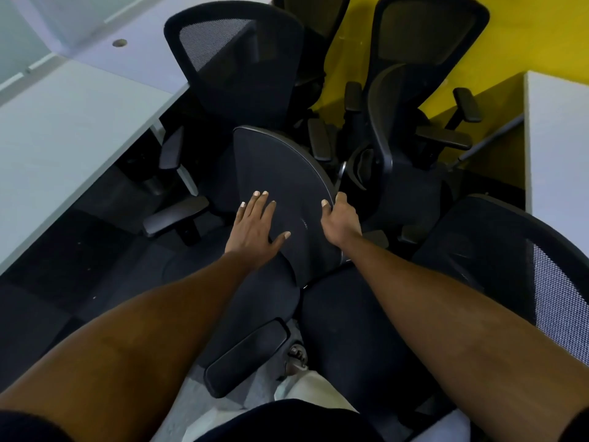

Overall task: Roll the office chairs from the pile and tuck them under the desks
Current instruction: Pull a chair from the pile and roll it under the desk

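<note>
Head view: black office chairs (237,62) stand crowded on a dark carpet floor (60,282), between a pale grey counter (63,135) at left and a yellow wall (529,33) behind. The left hand (255,226) lies flat with fingers spread on the nearest mesh backrest (280,167). The right hand (340,218) curls round its right rim.

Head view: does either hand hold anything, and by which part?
The right hand grips the chair backrest by its right rim; the left hand only rests flat on its mesh.
</note>
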A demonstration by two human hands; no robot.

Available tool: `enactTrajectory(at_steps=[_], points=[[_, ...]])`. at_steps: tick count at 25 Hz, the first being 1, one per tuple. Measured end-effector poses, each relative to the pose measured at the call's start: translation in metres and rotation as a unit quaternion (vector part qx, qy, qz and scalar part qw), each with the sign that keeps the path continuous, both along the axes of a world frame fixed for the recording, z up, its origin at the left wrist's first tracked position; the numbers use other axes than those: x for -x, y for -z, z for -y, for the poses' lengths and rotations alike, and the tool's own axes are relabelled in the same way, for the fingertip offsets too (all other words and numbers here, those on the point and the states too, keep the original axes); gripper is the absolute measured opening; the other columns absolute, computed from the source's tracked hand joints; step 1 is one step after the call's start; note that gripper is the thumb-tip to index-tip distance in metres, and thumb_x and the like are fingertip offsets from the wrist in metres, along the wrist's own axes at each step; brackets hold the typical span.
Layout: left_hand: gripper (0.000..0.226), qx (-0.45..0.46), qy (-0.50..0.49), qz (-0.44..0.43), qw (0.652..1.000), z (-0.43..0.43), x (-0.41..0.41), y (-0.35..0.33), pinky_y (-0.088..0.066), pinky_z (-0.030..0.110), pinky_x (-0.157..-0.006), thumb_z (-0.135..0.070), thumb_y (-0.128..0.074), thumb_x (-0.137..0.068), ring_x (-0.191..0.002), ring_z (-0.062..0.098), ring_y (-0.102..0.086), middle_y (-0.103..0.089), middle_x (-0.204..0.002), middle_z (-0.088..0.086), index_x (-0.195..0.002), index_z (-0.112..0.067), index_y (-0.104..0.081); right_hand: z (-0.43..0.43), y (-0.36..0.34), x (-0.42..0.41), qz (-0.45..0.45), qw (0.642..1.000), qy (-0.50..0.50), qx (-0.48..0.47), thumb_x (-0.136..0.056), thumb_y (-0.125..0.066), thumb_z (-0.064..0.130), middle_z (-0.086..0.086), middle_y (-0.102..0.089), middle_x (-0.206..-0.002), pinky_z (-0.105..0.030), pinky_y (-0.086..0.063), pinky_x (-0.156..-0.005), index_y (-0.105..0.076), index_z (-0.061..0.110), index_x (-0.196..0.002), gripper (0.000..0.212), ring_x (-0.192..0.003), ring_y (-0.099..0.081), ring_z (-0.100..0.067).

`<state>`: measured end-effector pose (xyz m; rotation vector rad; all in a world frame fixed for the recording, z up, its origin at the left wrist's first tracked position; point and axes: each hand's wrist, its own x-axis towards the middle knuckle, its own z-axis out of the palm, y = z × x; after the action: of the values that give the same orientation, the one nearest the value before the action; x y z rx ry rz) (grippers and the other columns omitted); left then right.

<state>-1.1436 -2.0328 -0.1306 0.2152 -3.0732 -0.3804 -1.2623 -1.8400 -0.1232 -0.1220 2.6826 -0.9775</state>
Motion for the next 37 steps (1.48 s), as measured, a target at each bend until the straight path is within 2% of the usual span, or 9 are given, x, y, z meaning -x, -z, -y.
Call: enactTrajectory(at_steps=[3,11,17,21,25,28,31,34,37], points=[[0.083,-0.002,-0.001,0.002,1.000,-0.005,-0.019,-0.002,-0.003,0.047,-0.131,-0.064,-0.045,-0.101,-0.163,0.024,0.001,-0.013,-0.175,0.010,-0.163,-0.012,-0.028,0.001,-0.004,-0.010,0.010,1.000,0.001,-0.013,-0.110,-0.043,0.036,-0.018,-0.066,-0.105,-0.050,-0.058,-0.078,-0.043,0.009,-0.113,0.027,-0.092,-0.067,-0.037],[0.081,-0.006,0.005,-0.007,1.000,0.010,-0.114,-0.001,-0.007,0.049,-0.132,-0.063,-0.047,-0.101,-0.163,0.024,-0.001,-0.016,-0.174,0.009,-0.162,-0.011,-0.031,0.002,-0.006,-0.075,0.043,0.996,0.057,-0.056,-0.112,-0.039,0.029,-0.027,-0.064,-0.125,-0.042,-0.053,-0.078,-0.033,-0.005,-0.137,0.043,-0.109,-0.067,-0.040],[0.083,-0.008,0.015,-0.008,1.000,0.015,-0.205,-0.004,-0.005,0.047,-0.132,-0.066,-0.042,-0.102,-0.163,0.024,-0.001,-0.016,-0.174,0.009,-0.162,-0.010,-0.031,0.005,-0.022,-0.188,0.079,0.987,0.138,0.013,-0.106,-0.043,0.015,-0.024,-0.049,-0.147,-0.033,-0.041,-0.093,-0.031,-0.001,-0.154,0.052,-0.133,-0.051,-0.040],[0.086,-0.034,0.032,-0.016,0.999,0.012,-0.265,0.000,-0.008,0.048,-0.132,-0.072,-0.029,-0.102,-0.163,0.023,-0.004,-0.019,-0.173,0.010,-0.161,-0.009,-0.034,0.023,-0.017,-0.295,0.106,0.968,0.213,0.078,-0.106,-0.044,0.026,-0.020,-0.054,-0.144,-0.051,-0.045,-0.108,-0.032,0.005,-0.146,0.046,-0.125,-0.057,-0.042],[0.090,-0.068,0.043,-0.021,0.997,0.005,-0.300,-0.006,-0.010,0.048,-0.132,-0.075,-0.021,-0.101,-0.162,0.022,-0.006,-0.019,-0.173,0.009,-0.162,-0.010,-0.034,0.006,-0.016,-0.363,0.066,0.994,0.088,-0.020,-0.103,-0.027,0.067,-0.018,-0.063,-0.130,-0.046,-0.049,-0.099,-0.058,0.013,-0.132,0.069,-0.114,-0.062,-0.041],[0.097,-0.068,0.053,0.024,0.996,0.006,-0.325,-0.006,-0.016,0.047,-0.131,-0.082,-0.024,-0.097,-0.161,0.024,-0.011,-0.020,-0.173,0.008,-0.162,-0.012,-0.033,-0.018,-0.027,-0.378,-0.049,0.994,0.036,-0.089,-0.105,-0.038,0.057,-0.014,-0.068,-0.111,-0.045,-0.046,-0.087,-0.063,0.015,-0.105,0.050,-0.108,-0.062,-0.041],[0.097,0.013,0.048,0.060,0.997,0.009,-0.344,-0.004,-0.039,0.046,-0.118,-0.090,-0.025,-0.091,-0.145,0.026,-0.043,-0.048,-0.157,0.007,-0.147,-0.016,-0.053,-0.035,-0.023,-0.377,-0.151,0.982,-0.039,-0.111,-0.094,-0.058,0.033,-0.008,-0.061,-0.111,-0.044,-0.049,-0.078,-0.051,0.015,-0.109,0.025,-0.101,-0.059,-0.034],[0.090,0.085,0.003,0.053,0.995,0.023,-0.362,-0.011,-0.047,0.043,-0.097,-0.093,-0.023,-0.088,-0.114,0.025,-0.059,-0.067,-0.119,0.003,-0.118,-0.019,-0.065,-0.041,-0.014,-0.382,-0.194,0.949,-0.154,-0.196,-0.077,-0.066,0.022,-0.006,-0.052,-0.124,-0.047,-0.048,-0.092,-0.046,0.015,-0.130,0.057,-0.115,-0.050,-0.030],[0.088,0.112,-0.021,0.041,0.993,0.038,-0.380,-0.014,-0.046,0.042,-0.094,-0.095,-0.026,-0.086,-0.106,0.026,-0.060,-0.066,-0.108,0.004,-0.106,-0.018,-0.064,-0.035,-0.006,-0.386,-0.262,0.908,-0.184,-0.269,-0.073,-0.074,0.026,-0.007,-0.050,-0.125,-0.047,-0.044,-0.094,-0.045,0.016,-0.136,0.070,-0.114,-0.047,-0.030]])
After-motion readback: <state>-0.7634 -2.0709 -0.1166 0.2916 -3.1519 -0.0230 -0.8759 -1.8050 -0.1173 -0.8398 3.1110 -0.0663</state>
